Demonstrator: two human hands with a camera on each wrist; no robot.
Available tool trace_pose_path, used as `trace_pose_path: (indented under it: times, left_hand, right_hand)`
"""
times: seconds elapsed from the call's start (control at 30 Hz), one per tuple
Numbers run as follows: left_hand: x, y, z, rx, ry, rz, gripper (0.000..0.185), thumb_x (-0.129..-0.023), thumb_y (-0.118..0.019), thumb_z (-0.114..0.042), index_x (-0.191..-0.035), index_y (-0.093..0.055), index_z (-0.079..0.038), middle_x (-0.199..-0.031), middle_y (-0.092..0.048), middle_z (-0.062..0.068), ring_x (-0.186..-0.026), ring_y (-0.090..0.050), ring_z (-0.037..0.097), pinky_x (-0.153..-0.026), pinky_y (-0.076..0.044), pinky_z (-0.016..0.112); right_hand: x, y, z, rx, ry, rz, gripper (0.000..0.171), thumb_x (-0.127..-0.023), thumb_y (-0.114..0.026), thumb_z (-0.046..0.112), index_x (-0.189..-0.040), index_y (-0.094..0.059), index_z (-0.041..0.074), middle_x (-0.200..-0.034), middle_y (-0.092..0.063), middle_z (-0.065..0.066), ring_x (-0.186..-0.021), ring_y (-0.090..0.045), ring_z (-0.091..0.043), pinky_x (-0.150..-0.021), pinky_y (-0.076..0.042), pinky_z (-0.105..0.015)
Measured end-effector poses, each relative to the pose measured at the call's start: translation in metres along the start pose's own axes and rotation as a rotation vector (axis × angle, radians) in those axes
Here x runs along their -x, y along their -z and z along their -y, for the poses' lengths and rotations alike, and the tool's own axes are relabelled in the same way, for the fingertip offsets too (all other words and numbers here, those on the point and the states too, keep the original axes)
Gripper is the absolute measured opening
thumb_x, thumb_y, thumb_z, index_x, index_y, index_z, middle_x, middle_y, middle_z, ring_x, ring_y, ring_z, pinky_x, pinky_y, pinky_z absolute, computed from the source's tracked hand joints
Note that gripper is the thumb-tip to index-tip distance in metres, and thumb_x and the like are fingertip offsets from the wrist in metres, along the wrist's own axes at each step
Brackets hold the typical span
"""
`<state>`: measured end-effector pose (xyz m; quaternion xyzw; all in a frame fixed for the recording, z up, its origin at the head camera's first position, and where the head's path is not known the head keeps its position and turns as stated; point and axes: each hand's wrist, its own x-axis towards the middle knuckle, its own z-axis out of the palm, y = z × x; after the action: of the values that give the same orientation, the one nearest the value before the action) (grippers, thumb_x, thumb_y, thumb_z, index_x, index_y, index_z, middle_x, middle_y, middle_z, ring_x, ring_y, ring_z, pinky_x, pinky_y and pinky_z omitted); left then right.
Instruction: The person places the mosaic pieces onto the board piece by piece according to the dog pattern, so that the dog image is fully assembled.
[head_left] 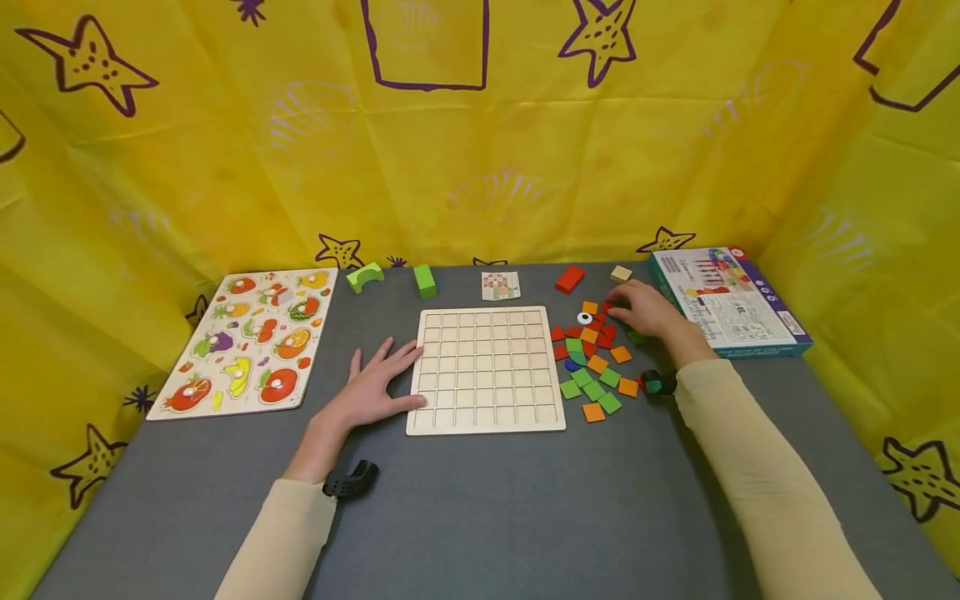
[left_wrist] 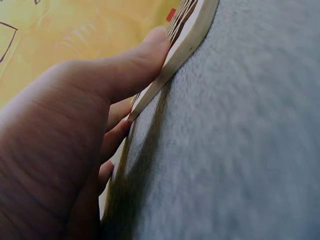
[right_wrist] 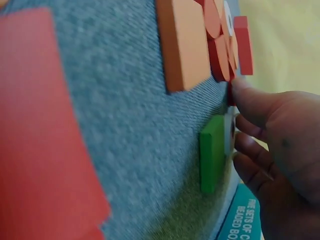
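My left hand [head_left: 372, 387] lies with spread fingers at the left side of a pale wooden grid board [head_left: 480, 371]. In the left wrist view, its thumb [left_wrist: 135, 65] touches the board's edge [left_wrist: 187, 42]. Right of the board are several loose flat pieces in red, orange and green, including a green tile [head_left: 593, 391]. My right hand [head_left: 647, 310] is at the far right of these pieces, its thumb and fingers bent around a small red piece [right_wrist: 230, 94]. A green tile [right_wrist: 212, 152] and a white piece with a dark centre are beside its fingers.
A fruit puzzle board [head_left: 255, 342] lies at left. Along the back are a green arch block [head_left: 365, 276], a green block [head_left: 425, 282], a pattern card [head_left: 500, 286], a red block [head_left: 570, 279] and a pale block [head_left: 621, 273]. A printed box [head_left: 731, 300] is at right.
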<state>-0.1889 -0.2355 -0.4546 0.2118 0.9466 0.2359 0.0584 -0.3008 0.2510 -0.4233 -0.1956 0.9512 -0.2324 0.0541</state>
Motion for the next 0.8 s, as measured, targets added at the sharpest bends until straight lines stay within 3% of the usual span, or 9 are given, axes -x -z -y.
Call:
trace_pose_path:
  times: [0.2, 0.4, 0.53, 0.8]
  left_hand:
    - [0.012, 0.000, 0.004, 0.004, -0.035, 0.001, 0.095, -0.082, -0.077, -0.059, -0.158, -0.038, -0.017, -0.162, -0.033, 0.006, -0.152, -0.010, 0.038, -0.112, 0.009, 0.067]
    - [0.008, -0.001, -0.002, 0.006, -0.034, 0.000, 0.095, -0.082, -0.077, -0.059, -0.158, -0.039, -0.018, -0.163, -0.032, 0.004, -0.153, -0.009, 0.037, -0.112, 0.008, 0.067]
    - [0.007, -0.002, -0.005, 0.006, -0.030, 0.001, 0.094, -0.082, -0.078, -0.057, -0.158, -0.039, -0.018, -0.163, -0.031, 0.004, -0.152, -0.009, 0.037, -0.112, 0.008, 0.067]
    - [0.010, -0.002, 0.001, 0.015, -0.033, -0.005, 0.094, -0.082, -0.078, -0.056, -0.158, -0.039, -0.018, -0.163, -0.031, 0.003, -0.153, -0.009, 0.036, -0.113, 0.008, 0.066]
  right_hand:
    - [-0.008, -0.008, 0.001, -0.001, -0.008, -0.014, 0.026, -0.101, -0.062, 0.008, -0.120, -0.062, -0.010, -0.123, -0.056, -0.031, -0.116, -0.049, -0.046, -0.105, -0.035, -0.058]
    - [-0.008, -0.004, 0.001, -0.085, -0.070, -0.020, 0.017, -0.100, -0.062, 0.005, -0.115, -0.059, -0.003, -0.098, -0.059, -0.020, -0.090, -0.053, -0.036, -0.084, -0.044, -0.049]
    - [-0.008, 0.006, 0.006, -0.158, -0.081, -0.015, 0.016, -0.103, -0.060, 0.008, -0.116, -0.059, -0.002, -0.103, -0.059, -0.020, -0.090, -0.053, -0.034, -0.079, -0.044, -0.046]
    - [-0.019, 0.007, 0.036, -0.239, -0.069, -0.016, 0.023, -0.105, -0.056, 0.011, -0.123, -0.063, -0.002, -0.114, -0.061, -0.022, -0.101, -0.056, -0.038, -0.086, -0.046, -0.048]
